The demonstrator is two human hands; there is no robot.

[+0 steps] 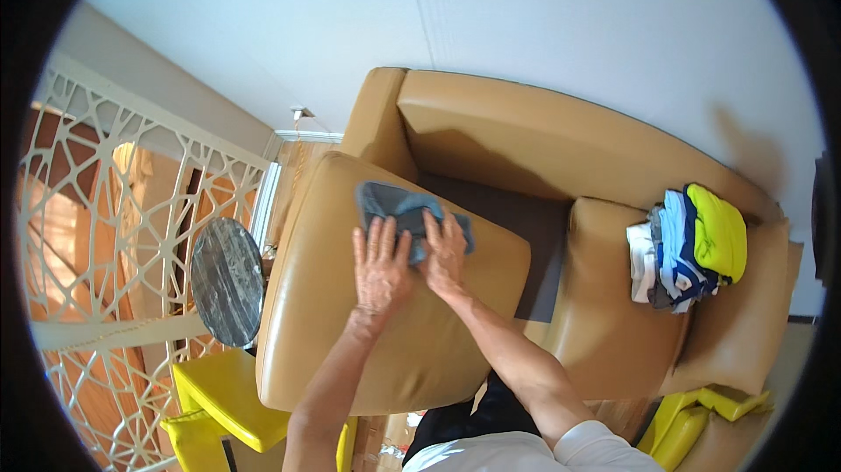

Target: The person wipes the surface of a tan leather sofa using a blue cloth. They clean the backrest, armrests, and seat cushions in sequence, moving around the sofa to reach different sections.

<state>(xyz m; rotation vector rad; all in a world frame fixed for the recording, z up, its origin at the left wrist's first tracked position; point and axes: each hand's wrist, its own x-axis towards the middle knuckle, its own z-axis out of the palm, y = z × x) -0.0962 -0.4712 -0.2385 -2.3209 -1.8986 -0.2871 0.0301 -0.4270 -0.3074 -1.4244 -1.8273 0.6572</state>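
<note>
A tan leather sofa cushion [394, 347] lies tilted across the left part of a tan leather sofa [486, 111], lifted out of its seat so that the dark base [548, 262] shows beside it. On the cushion's upper part is a bunched grey-blue cloth [394, 199]. My left hand [383, 268] rests with spread fingers on the cloth's lower left edge. My right hand [443, 252] presses on its right side with bent fingers; whether they pinch the cloth is hard to tell.
Folded clothes [683, 249] are stacked on the sofa's right seat. At the left stand a round dark marble-patterned table [228, 281], a yellow chair [230, 393] and a white lattice screen [79, 176]. Another yellow seat [683, 432] is at lower right. A cord hangs from a wall socket [301, 113].
</note>
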